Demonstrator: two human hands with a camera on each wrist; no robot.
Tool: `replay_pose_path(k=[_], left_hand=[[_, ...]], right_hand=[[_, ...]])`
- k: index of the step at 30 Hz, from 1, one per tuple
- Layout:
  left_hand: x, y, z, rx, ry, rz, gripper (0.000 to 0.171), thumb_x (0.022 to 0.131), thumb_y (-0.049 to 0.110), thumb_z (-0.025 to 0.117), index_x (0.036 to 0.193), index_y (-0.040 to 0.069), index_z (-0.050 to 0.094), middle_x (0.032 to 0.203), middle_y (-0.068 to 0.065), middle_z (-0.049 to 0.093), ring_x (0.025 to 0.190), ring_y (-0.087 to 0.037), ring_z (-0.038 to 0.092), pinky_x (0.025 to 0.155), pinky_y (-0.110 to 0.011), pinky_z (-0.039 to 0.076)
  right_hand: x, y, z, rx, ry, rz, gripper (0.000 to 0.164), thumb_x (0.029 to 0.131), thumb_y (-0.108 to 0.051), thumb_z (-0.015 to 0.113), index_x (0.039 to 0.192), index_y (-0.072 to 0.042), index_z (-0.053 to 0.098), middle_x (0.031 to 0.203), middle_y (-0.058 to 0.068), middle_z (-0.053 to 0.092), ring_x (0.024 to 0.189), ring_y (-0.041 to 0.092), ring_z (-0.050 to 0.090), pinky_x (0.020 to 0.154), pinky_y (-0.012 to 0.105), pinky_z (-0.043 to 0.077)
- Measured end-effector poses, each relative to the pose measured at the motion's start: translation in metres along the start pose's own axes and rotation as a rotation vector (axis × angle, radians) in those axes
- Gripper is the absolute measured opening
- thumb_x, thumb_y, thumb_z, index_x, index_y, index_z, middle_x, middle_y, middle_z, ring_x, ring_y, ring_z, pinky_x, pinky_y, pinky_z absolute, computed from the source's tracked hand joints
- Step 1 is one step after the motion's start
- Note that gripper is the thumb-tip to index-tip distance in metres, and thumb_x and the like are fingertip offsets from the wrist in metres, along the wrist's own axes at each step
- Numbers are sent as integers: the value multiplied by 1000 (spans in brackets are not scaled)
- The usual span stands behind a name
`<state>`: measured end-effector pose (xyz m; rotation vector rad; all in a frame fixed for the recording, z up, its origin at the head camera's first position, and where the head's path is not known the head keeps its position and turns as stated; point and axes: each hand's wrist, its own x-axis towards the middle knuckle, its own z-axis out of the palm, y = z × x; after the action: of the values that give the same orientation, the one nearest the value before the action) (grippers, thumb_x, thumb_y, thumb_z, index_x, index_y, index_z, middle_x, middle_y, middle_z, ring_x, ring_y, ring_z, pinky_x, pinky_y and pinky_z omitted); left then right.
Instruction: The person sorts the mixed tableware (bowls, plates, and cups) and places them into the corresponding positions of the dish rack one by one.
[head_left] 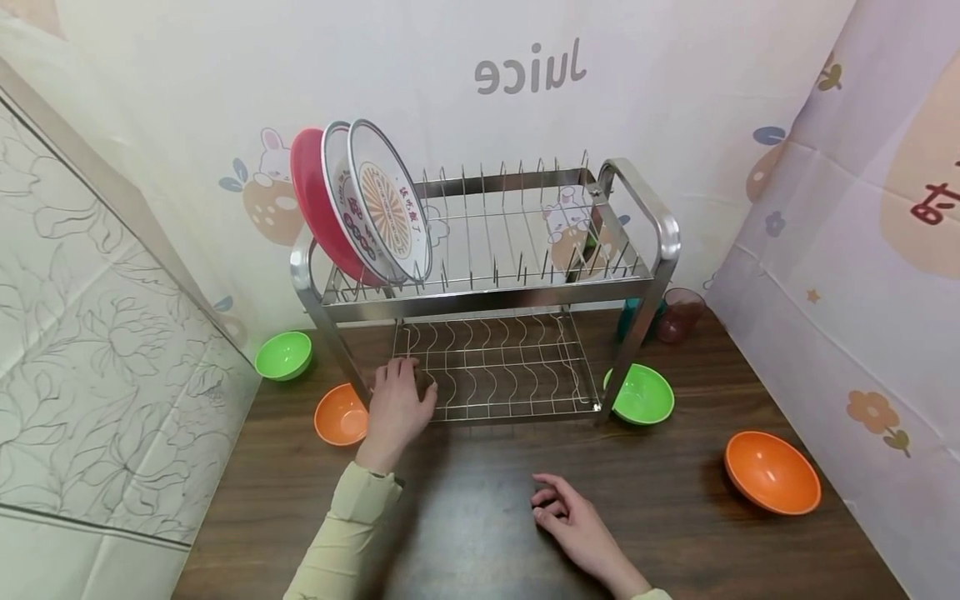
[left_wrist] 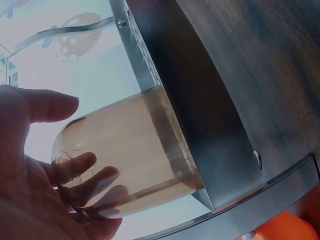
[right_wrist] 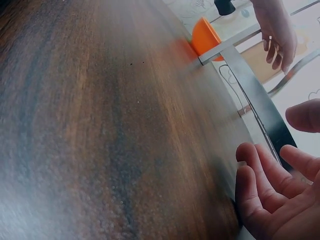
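My left hand reaches to the left end of the lower tier of a two-tier metal dish rack. In the left wrist view, a see-through brownish cup stands on that tier with its rounded end toward the palm. The fingers show through the cup's wall, and the thumb is held apart from it. In the head view the hand covers the cup. My right hand hovers over the table in front of the rack, loosely curled and holding nothing.
On the rack's upper tier, a red plate and two white patterned plates lean at the left. Green bowls and orange bowls sit on both sides. Behind the right leg stand a teal cup and a reddish cup.
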<state>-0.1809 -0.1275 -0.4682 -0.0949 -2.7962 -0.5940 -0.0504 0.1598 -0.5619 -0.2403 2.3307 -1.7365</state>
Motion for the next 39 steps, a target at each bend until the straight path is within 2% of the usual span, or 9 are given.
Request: replay_pose_path(k=[7, 16, 24, 28, 34, 39], left_hand=[[-1, -1, -3, -13, -17, 16, 50, 88, 28, 71, 127, -1, 56, 129, -21, 53, 119, -43, 46, 97, -58, 42], [-1, -3, -4, -4, -17, 23, 56, 88, 28, 71, 131, -3, 53, 136, -23, 50, 126, -43, 43, 106, -56, 35], [0, -3, -5, -17, -19, 59, 55, 90, 29, 69, 133, -1, 52, 143, -20, 45, 132, -40, 37, 111, -54, 30], [-2, -3, -5, -62, 52, 122, 47, 90, 26, 69, 129, 2, 56, 141, -17, 46, 131, -38, 37, 109, -53, 33], [-6, -3, -3, -172, 251, 256, 27, 89, 17, 68, 113, 4, 64, 127, -13, 56, 118, -35, 47, 97, -50, 43], [-15, -8, 1, -251, 334, 353, 16, 88, 12, 66, 102, 5, 66, 117, -10, 60, 108, -32, 53, 91, -45, 47]], right_hand=[[-1, 1, 0, 2, -6, 4, 45, 95, -8, 66, 136, -1, 52, 109, 15, 64, 86, 14, 66, 76, 24, 50], [0, 0, -1, -6, -16, 16, 45, 95, -12, 67, 137, -4, 52, 110, 12, 64, 87, 15, 66, 75, 25, 50], [-1, 0, -1, -19, -10, 3, 44, 95, -12, 68, 135, -4, 54, 109, 12, 65, 86, 12, 66, 75, 25, 50], [0, 0, 0, -30, -14, 5, 44, 95, -13, 68, 135, -4, 53, 110, 12, 65, 86, 12, 66, 75, 25, 50], [2, -1, 0, -47, -21, 5, 42, 95, -14, 67, 135, -4, 54, 110, 12, 65, 87, 13, 66, 75, 25, 50], [4, -3, -3, -64, -10, 5, 39, 95, -12, 67, 132, -4, 56, 109, 11, 66, 86, 12, 66, 75, 25, 50]])
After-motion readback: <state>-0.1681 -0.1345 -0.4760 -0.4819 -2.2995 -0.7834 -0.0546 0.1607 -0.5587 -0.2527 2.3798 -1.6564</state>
